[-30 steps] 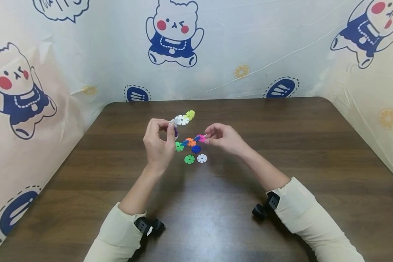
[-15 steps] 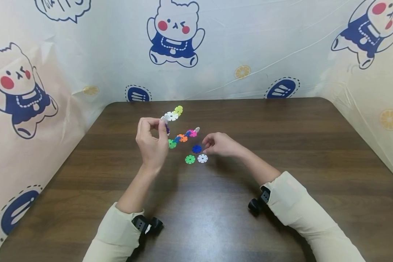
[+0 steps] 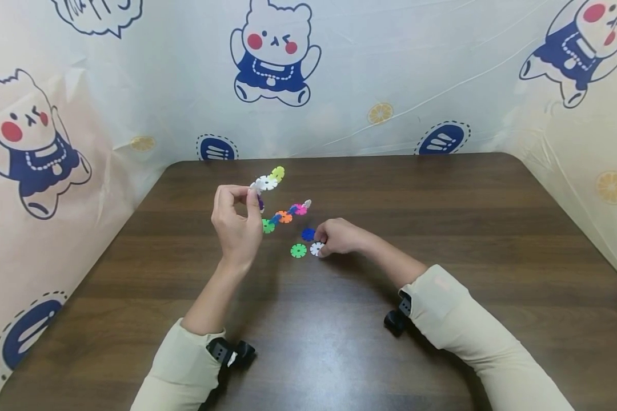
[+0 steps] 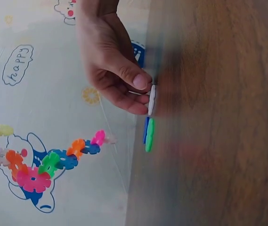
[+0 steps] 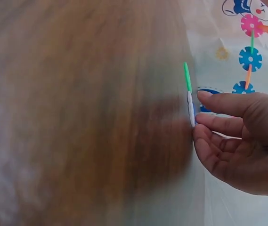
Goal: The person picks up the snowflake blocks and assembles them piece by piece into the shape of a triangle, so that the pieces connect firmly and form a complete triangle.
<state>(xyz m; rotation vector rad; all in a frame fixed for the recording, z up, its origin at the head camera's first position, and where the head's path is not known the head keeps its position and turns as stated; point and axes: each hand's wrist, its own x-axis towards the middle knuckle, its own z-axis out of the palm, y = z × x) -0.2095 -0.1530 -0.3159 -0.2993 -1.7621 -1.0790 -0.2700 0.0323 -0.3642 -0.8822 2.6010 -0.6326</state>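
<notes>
My left hand [image 3: 236, 231] pinches a chain of interlocked plastic snowflake discs, raised above the table. Its white disc [image 3: 267, 182] and yellow disc [image 3: 277, 173] stick out past the fingertips. The rest hangs to the right, with an orange disc [image 3: 284, 217] and a pink disc [image 4: 33, 179] among its links; part is hidden behind the hand. My right hand [image 3: 341, 235] is down at the loose white disc [image 3: 316, 249], thumb and fingertips right at its edge, parted in the right wrist view. A loose blue disc [image 3: 308, 234] and green disc [image 3: 298, 250] lie beside it.
The brown wooden table [image 3: 308, 319] spreads out around the discs. Behind it hangs a pale printed curtain [image 3: 349, 74] with cartoon bears, which also covers both sides. A black camera [image 3: 395, 323] sits at each wrist.
My right hand has let go of the chain's pink end and moved down to the loose white disc. My left hand has shifted slightly left with the chain.
</notes>
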